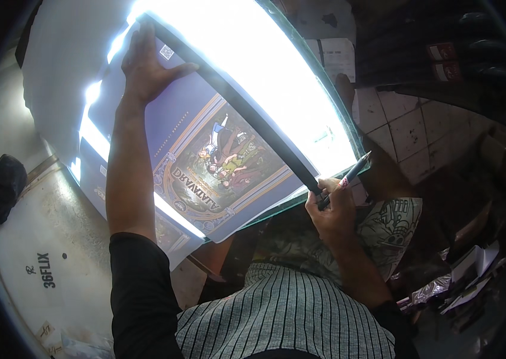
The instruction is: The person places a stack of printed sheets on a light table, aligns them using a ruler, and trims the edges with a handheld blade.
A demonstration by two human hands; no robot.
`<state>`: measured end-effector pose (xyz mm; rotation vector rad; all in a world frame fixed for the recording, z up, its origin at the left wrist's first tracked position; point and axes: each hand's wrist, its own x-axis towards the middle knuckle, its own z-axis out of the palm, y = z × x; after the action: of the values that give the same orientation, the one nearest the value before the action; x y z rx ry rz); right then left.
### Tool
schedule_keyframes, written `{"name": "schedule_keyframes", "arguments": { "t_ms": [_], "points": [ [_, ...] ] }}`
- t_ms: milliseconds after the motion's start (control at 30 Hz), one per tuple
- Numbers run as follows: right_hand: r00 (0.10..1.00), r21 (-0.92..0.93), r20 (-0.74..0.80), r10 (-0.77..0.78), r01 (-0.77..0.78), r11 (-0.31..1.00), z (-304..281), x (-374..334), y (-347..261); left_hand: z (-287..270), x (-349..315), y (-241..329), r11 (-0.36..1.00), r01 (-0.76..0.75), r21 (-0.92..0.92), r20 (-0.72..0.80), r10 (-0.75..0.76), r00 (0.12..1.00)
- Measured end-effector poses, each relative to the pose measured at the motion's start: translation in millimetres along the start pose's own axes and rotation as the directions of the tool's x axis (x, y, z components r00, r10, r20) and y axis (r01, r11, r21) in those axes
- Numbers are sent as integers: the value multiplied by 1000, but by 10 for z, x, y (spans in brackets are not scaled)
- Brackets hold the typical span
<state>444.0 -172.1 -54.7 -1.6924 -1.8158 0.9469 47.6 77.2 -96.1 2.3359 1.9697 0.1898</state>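
My left hand lies flat on a printed blue sheet, fingers stretched up and the thumb out across a long black strip. The strip, straight like a ruler, runs slantwise along the sheet's right side. In my closed right hand is a dark pen-like tool, its pointed tip turned up and away. The fingers of that hand are at the strip's near end; whether they grip it I cannot tell. Under the sheet is a brightly lit glass top with a green edge.
Another printed sheet lies at the left, partly under my left forearm. A crumpled black item rests on a pale surface farther left. Papers are piled at lower right, beyond a patterned cloth. Floor tiles show beyond the glass.
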Motion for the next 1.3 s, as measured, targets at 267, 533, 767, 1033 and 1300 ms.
{"name": "schedule_keyframes", "arguments": {
  "t_ms": [267, 533, 767, 1033, 1300],
  "points": [
    [1000, -11, 20, 6, -6, 1000, -43, 16, 44, -18, 59, 61, 1000, -25, 0, -12, 25, 1000],
    [973, 201, 104, -205, 181, 963, -641, 497, -6, -409, 248, 363, 978, 171, 122, 345, -203, 916],
    [925, 552, -48, -377, 339, 761, -230, 2457, -652, -512, 145, 335, 953, 294, 75, 392, -299, 870],
    [900, 370, -68, -431, 424, 826, 1091, 3850, -1546, -502, 94, 355, 949, 314, 38, 383, -304, 872],
    [725, 220, -170, -667, 688, 692, 1543, 4032, -1306, -403, 11, 257, 959, 283, -32, 322, -258, 911]
  ]
}}
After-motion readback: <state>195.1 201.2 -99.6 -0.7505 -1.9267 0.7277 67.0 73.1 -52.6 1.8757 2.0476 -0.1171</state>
